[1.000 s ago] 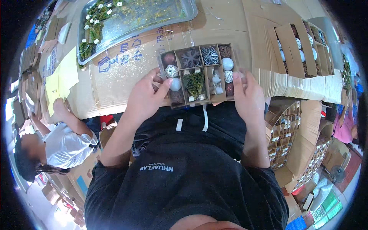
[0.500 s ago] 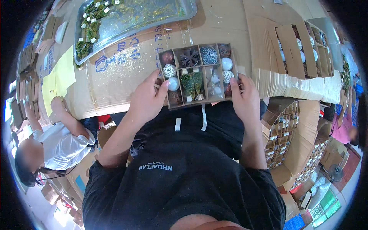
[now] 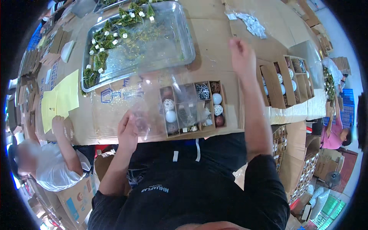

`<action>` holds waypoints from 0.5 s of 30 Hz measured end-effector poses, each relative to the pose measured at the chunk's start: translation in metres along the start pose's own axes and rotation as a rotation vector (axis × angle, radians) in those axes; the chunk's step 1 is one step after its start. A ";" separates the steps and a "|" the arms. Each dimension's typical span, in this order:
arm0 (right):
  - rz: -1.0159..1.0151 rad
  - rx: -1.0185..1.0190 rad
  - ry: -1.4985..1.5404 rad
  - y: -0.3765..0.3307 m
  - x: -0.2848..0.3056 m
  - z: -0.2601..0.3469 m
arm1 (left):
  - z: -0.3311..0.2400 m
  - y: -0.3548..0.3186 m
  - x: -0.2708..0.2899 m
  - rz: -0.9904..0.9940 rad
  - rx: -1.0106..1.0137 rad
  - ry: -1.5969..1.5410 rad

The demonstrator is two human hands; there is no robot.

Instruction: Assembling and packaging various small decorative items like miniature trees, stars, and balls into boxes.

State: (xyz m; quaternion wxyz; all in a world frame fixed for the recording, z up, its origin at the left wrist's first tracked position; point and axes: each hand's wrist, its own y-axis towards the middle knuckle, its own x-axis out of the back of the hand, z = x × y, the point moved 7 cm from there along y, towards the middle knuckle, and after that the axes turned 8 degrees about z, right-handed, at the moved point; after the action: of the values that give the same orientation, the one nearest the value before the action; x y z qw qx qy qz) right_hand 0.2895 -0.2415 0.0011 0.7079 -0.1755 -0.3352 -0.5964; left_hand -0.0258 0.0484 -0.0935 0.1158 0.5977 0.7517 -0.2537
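A shallow divided cardboard box [image 3: 228, 111] lies on the worktable. Its compartments hold white balls [image 3: 170, 116], brown balls [image 3: 219, 120], a striped patterned ball [image 3: 202, 91] and small green trees with white bases [image 3: 188, 128]. To the left of the box, my left hand [image 3: 128, 131] pinches the edge of a clear plastic piece [image 3: 143, 119]. The plastic stretches over the box's left and middle compartments and blurs what lies beneath. My right hand [image 3: 242, 55] is raised beyond the box at the right, fingers loosely curled and apart, with nothing seen in them.
A clear tray [image 3: 192, 51] with green trees and gold glitter stands at the far left. More divided boxes [image 3: 274, 86] are at the right, and crumpled white plastic [image 3: 251, 25] lies at the back. A co-worker's hand [image 3: 58, 124] rests near yellow paper [image 3: 63, 96].
Both hands have let go of the box, which now lies on the table. My left hand has taken hold of clear plastic. My right hand has moved up and away.
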 end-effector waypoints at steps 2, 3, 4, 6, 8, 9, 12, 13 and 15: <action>-0.204 0.100 -0.130 0.070 0.016 0.002 | 0.014 -0.012 0.011 -0.024 0.050 -0.085; -0.236 0.092 -0.258 0.107 0.015 -0.010 | 0.018 -0.016 0.014 -0.029 0.069 -0.050; -0.269 0.074 -0.377 0.139 0.009 -0.025 | 0.026 -0.023 0.024 0.047 0.108 0.011; -0.123 -0.010 -0.459 0.195 -0.010 -0.059 | 0.031 -0.033 0.006 0.118 0.225 -0.222; -0.020 0.040 -0.530 0.231 -0.014 -0.088 | 0.043 -0.033 0.000 0.318 0.308 -0.423; 0.017 0.226 -0.642 0.248 0.027 -0.129 | 0.052 -0.022 -0.006 0.471 0.287 -0.480; 0.228 0.350 -0.707 0.249 -0.031 -0.106 | 0.065 -0.034 0.009 0.532 0.336 -0.668; 0.326 0.214 -0.746 0.238 -0.045 -0.102 | 0.067 -0.043 0.021 0.521 0.399 -0.572; 0.226 0.155 -0.833 0.242 -0.012 -0.115 | 0.048 -0.031 0.002 0.674 0.258 -0.635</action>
State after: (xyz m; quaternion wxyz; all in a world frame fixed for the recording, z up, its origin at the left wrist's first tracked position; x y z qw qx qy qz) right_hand 0.5521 -0.2528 -0.0525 0.5842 -0.3830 -0.6145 -0.3666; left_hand -0.0627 0.0203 -0.1277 0.3404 0.7107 0.4058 -0.4631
